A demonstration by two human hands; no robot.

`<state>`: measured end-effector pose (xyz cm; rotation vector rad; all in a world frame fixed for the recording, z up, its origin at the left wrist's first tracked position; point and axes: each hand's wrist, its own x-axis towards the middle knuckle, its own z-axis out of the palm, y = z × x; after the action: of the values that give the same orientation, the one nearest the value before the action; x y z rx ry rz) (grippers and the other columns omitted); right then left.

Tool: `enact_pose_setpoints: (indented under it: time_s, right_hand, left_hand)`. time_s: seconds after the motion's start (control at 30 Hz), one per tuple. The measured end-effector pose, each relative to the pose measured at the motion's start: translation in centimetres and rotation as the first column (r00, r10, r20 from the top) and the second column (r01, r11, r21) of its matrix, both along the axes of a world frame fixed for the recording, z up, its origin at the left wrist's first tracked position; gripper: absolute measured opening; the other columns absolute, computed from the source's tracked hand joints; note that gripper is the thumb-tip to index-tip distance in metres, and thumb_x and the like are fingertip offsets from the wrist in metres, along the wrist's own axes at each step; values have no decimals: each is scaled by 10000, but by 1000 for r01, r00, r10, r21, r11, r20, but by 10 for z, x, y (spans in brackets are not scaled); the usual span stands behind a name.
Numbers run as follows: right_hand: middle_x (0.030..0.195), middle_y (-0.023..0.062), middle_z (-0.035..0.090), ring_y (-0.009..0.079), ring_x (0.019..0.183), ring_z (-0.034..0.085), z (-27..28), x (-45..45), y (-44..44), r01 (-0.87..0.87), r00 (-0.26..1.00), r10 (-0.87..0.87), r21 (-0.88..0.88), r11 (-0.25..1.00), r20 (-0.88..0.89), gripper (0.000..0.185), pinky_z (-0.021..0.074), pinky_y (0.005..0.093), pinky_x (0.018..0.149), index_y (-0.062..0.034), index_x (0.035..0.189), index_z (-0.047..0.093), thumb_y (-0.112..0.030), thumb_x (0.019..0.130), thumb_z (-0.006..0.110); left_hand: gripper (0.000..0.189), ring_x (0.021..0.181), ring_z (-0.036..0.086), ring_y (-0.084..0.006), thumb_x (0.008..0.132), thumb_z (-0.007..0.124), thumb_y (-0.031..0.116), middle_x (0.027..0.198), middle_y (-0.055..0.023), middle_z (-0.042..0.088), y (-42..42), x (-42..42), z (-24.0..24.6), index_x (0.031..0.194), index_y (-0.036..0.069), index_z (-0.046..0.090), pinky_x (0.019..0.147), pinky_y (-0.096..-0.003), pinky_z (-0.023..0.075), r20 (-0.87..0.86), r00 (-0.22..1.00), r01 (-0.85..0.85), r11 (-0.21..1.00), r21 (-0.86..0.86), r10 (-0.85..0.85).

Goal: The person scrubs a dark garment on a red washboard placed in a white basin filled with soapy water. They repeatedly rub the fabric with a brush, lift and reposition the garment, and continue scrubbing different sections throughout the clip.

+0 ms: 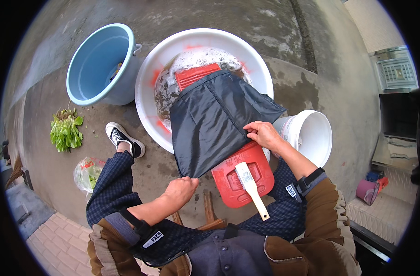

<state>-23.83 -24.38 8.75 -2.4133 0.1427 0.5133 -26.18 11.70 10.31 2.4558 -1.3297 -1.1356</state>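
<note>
A wet dark cloth (210,120) lies spread over a red plastic washboard (230,196), which leans in a white basin (149,120) of sudsy, murky water. My left hand (180,189) is closed on the cloth's near left corner. At the cloth's right edge, my right hand (263,134) pinches the fabric between thumb and fingers. A scrubbing brush (250,189) with a pale handle rests on the washboard's near end, bristles facing left. Only the ridged far end and the near end of the washboard show; the cloth hides its middle.
A blue bucket (127,69) with something small inside stands left of the basin. A white bucket (325,138) is tilted at the right. Leafy greens (65,130) and a plastic bag (89,172) of greens lie on the concrete at left. Wooden stool legs (209,207) show below.
</note>
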Motion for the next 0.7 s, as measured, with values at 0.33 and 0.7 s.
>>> enact_pose_setpoints:
  time_s: [0.33, 0.7]
  right_hand:
    - [918, 57, 680, 273, 873, 661, -10, -13, 0, -220, 946, 256, -184, 958, 198, 107, 528, 377, 770, -108, 916, 702, -164, 825, 687]
    - [906, 69, 679, 295, 891, 652, -2, -7, 9, -133, 984, 147, -140, 981, 98, 117, 525, 393, 785, -84, 882, 680, -173, 812, 707]
  left_hand:
    - [90, 753, 691, -348, 909, 508, 127, 870, -183, 640, -2, 4, 0, 966, 61, 532, 637, -436, 566, -41, 999, -21, 1000, 11, 21]
    - [83, 730, 689, -355, 899, 508, 110, 864, -187, 637, -1, 3, -3, 962, 60, 529, 620, -443, 564, -35, 999, -24, 1000, 5, 24]
